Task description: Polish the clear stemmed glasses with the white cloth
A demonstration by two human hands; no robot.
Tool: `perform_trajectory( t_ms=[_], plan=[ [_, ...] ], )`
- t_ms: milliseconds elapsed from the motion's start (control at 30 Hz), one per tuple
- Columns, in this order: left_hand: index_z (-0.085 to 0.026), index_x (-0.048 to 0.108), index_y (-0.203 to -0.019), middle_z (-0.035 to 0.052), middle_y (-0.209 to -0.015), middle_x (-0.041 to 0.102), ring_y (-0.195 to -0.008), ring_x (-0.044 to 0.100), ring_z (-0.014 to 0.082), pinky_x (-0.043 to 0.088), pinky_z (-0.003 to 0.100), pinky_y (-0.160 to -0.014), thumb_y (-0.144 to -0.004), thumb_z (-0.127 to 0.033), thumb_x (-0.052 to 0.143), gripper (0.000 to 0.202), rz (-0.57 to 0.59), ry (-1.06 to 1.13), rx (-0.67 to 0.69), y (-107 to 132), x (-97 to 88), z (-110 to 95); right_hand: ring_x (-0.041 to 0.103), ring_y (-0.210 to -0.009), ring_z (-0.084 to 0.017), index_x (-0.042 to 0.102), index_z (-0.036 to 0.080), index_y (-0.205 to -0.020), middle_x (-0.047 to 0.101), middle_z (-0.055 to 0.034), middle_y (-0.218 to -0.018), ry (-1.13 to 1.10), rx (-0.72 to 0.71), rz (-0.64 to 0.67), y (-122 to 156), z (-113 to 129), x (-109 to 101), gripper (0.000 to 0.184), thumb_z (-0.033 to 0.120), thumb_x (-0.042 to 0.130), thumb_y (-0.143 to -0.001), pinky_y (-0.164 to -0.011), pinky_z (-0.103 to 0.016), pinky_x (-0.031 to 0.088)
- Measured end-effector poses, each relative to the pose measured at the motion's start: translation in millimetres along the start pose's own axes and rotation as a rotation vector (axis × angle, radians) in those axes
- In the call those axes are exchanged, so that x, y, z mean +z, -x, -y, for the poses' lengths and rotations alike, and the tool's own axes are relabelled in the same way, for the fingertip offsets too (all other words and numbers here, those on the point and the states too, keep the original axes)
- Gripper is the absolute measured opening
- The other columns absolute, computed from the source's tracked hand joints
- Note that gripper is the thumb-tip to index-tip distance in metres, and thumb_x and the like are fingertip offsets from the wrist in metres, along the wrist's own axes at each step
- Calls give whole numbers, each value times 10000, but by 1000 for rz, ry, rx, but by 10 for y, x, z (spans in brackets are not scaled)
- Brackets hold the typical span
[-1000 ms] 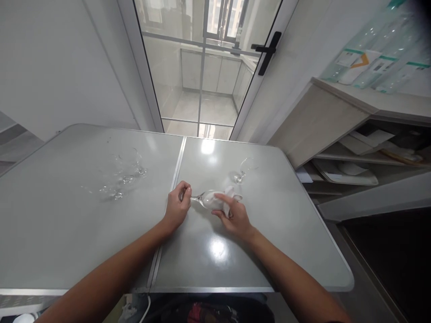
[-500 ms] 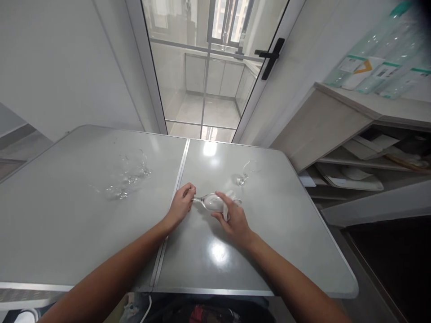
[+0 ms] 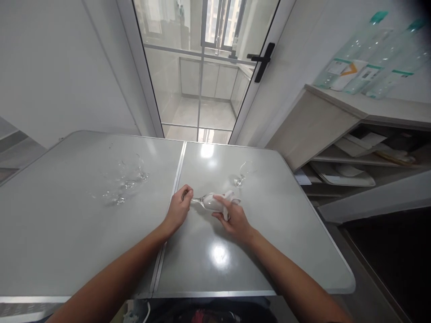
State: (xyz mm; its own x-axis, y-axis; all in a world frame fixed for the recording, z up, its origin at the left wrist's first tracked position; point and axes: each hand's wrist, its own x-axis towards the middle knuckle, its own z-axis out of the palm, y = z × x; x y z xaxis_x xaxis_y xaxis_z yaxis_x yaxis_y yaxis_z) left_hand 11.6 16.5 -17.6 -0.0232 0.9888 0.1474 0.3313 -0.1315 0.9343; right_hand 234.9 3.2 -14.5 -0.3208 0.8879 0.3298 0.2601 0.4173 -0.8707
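Observation:
My left hand [image 3: 181, 204] is closed around the foot end of a wine glass [image 3: 209, 202], which lies sideways above the table with its bowl pointing right. At the bowl, my right hand [image 3: 235, 218] grips a white cloth [image 3: 230, 197]. Part of the cloth shows inside the clear bowl, and my right fingers wrap its rim and outer side. The foot of the glass is mostly hidden by my left fingers.
A clear glass [image 3: 239, 181] stands upright beyond my right hand. Several more clear glasses [image 3: 129, 183] stand on the left half of the grey table [image 3: 67, 237]. A seam [image 3: 180, 166] divides the tabletop. Plastic bottles [image 3: 357, 74] stand on a shelf unit [image 3: 336, 103] at right.
Both hands keep hold of the glass and cloth, with only a slight shift of the right fingers on the bowl. The whole view has moved a little.

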Motion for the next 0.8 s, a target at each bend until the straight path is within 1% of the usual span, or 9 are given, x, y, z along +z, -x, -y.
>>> perform_trajectory(
  t_ms=[100, 200, 300, 400, 467, 533, 667, 733, 800],
  plan=[
    [-212, 548, -895, -10, -774, 540, -699, 508, 150, 419, 274, -675, -999, -362, 480, 195, 29, -151, 165, 7, -24, -46, 706, -867, -248, 536, 275, -1401, 728, -46, -985, -258, 285, -173, -52, 76, 38, 588, 474, 732, -884, -801, -391, 591],
    [-213, 563, -946, 12, -867, 559, -732, 521, 149, 418, 278, -692, -995, -326, 502, 138, 93, -225, 318, 55, 13, -74, 670, -714, -205, 502, 273, -1398, 692, -5, -845, -540, 528, -224, -109, 108, 41, 623, 561, 705, -884, -645, -318, 567],
    [-217, 520, -902, -3, -818, 526, -685, 490, 133, 402, 258, -642, -1013, -327, 473, 163, 15, -112, 209, 67, 59, -30, 685, -804, -213, 500, 285, -1420, 707, -26, -940, -418, 427, -179, -103, 75, 5, 620, 519, 719, -888, -721, -322, 568],
    [-236, 461, -907, -57, -690, 431, -521, 369, 105, 310, 225, -494, -1025, -384, 443, 190, -8, 158, -66, 22, 46, 38, 692, -948, -254, 575, 290, -1370, 727, -59, -1082, -93, 46, 4, -54, 34, -33, 588, 418, 787, -837, -877, -386, 556],
    [-237, 457, -884, -73, -641, 381, -474, 317, 98, 266, 218, -457, -1031, -417, 427, 234, 51, 225, -142, -9, 13, 52, 691, -958, -263, 643, 288, -1279, 740, -65, -1074, 29, -124, 90, -29, 26, -40, 465, 372, 774, -842, -907, -409, 543],
    [-222, 488, -835, -59, -641, 421, -522, 399, 103, 332, 221, -509, -1029, -426, 448, 284, 113, 119, -55, -13, -12, 30, 684, -918, -251, 661, 280, -1236, 736, -59, -1037, 33, -78, 5, -28, 30, -37, 371, 367, 731, -882, -865, -387, 546],
    [-203, 592, -914, -4, -826, 588, -683, 529, 122, 422, 247, -649, -942, -412, 635, 215, 187, -187, 271, 66, 19, -43, 635, -738, -197, 580, 260, -1283, 659, -7, -863, -266, 294, -319, -98, 32, -53, 443, 461, 699, -906, -683, -302, 528],
    [-203, 600, -952, -2, -853, 583, -650, 502, 109, 410, 245, -627, -925, -398, 658, 205, 176, -209, 321, 108, 53, -52, 612, -681, -184, 545, 252, -1314, 626, 12, -799, -376, 392, -321, -131, 28, -78, 500, 506, 684, -906, -635, -285, 513],
    [-202, 585, -912, -13, -794, 546, -618, 477, 103, 394, 238, -596, -957, -396, 612, 201, 140, -130, 251, 118, 71, -35, 622, -710, -191, 538, 252, -1343, 644, -2, -839, -330, 378, -243, -138, 30, -108, 525, 510, 678, -909, -658, -295, 521]
  ],
)
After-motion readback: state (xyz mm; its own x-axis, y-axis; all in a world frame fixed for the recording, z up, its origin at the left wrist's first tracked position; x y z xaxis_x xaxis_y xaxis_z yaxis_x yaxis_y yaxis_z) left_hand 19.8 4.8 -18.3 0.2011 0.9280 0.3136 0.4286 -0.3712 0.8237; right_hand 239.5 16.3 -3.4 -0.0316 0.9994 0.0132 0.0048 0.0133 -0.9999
